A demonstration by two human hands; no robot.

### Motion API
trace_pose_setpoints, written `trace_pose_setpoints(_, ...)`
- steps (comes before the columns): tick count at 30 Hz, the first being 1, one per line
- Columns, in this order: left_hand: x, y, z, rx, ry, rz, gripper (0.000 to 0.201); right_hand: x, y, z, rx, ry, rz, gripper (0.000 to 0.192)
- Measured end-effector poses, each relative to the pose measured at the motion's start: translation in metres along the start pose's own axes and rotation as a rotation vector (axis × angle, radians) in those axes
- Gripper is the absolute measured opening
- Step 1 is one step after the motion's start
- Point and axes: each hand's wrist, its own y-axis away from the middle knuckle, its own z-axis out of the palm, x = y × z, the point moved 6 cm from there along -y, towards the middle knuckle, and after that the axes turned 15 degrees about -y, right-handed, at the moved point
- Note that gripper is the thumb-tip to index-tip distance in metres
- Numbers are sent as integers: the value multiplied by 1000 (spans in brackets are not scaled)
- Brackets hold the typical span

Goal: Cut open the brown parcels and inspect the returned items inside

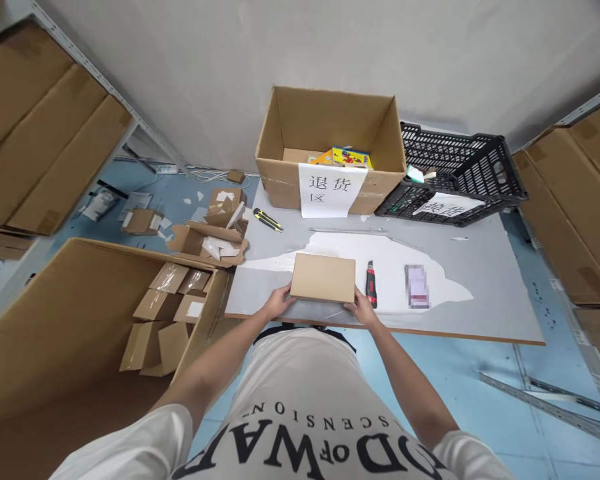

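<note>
Box (323, 277) held by near corners
Left hand (279, 300) and right hand (363, 309): fingers gripping box. Caution: sliding it rightward could knock the red knife (371, 285) just beside.

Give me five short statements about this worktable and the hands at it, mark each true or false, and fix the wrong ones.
1. The left hand and right hand both hold the small cardboard box. True.
2. The red-and-black cutter lies left of the small cardboard box. False: the red-and-black cutter lies to its right.
3. A white paper sign hangs on the front of the large open carton. True.
4. The yellow-and-black cutter is inside the black crate. False: the yellow-and-black cutter lies on the table.
5. The black crate stands to the right of the large open carton. True.
</note>
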Motion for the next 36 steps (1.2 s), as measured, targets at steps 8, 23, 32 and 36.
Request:
trace_pose_setpoints(8,36,-3,-6,-52,-47,98,62,-32,-8,-3,-5,-108,-19,60)
trace_pose_setpoints(23,89,-42,-31,241,-427,-32,45,-83,-47,-32,132,288,6,56)
trace_pose_setpoints(32,86,-59,-27,157,-326,-42,49,-78,-69,-41,187,310,106,57)
trace_pose_setpoints(36,81,-64,-23,178,-237,-33,51,-78,-74,-42,212,288,139,60)
